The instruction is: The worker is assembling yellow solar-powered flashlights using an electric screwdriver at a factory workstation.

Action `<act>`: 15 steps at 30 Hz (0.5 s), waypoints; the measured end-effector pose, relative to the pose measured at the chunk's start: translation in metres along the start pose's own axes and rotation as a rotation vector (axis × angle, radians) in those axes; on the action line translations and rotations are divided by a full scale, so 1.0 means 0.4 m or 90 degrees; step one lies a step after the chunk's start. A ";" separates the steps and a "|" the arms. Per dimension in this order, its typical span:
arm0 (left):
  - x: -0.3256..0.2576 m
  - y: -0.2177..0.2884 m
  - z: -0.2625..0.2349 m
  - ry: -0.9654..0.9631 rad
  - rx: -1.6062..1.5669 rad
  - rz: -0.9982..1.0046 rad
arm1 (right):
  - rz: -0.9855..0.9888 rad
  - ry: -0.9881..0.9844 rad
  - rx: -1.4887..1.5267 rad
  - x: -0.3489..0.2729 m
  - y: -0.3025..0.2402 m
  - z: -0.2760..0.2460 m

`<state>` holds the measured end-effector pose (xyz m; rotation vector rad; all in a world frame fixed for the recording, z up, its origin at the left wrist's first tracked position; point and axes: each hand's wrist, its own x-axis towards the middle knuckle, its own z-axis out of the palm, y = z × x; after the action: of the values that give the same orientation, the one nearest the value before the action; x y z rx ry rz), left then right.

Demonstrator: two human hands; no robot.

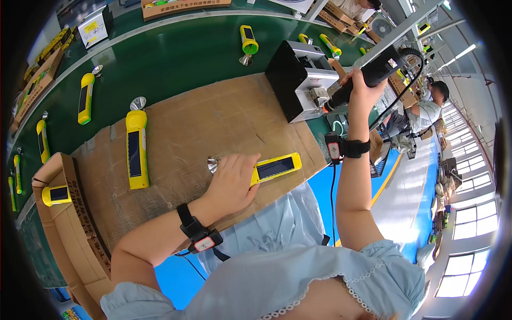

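My left hand point(229, 181) is closed over the head end of a yellow flashlight point(276, 168) with a dark solar panel. That flashlight lies on a cardboard sheet point(186, 120), and a shiny reflector cup point(212, 164) shows beside my fingers. My right hand point(364, 93) grips a black corded electric screwdriver point(382, 66), held tilted. Its tip reaches down to the front of a black-and-silver screw feeder point(290, 80); the exact contact is too small to make out. Another yellow flashlight point(137, 152), its reflector point(138, 103) hanging out at the top, lies left of my left hand.
Several more yellow flashlights point(86, 99) lie along the green conveyor belt point(181, 56). An open cardboard box point(58, 224) at the left holds one flashlight point(56, 196). The screwdriver's cable point(397, 98) hangs on the right. A co-worker point(426, 112) sits farther back.
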<state>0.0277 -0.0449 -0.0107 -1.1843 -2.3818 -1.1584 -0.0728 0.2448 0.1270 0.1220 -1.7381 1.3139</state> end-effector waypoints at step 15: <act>-0.002 -0.001 0.008 0.009 -0.038 -0.034 | 0.140 -0.211 0.401 -0.296 -0.238 0.085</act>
<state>0.0282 -0.0433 -0.0135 -1.1338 -2.3972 -1.2588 0.0278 0.1269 0.1110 0.5426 -1.5687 2.0672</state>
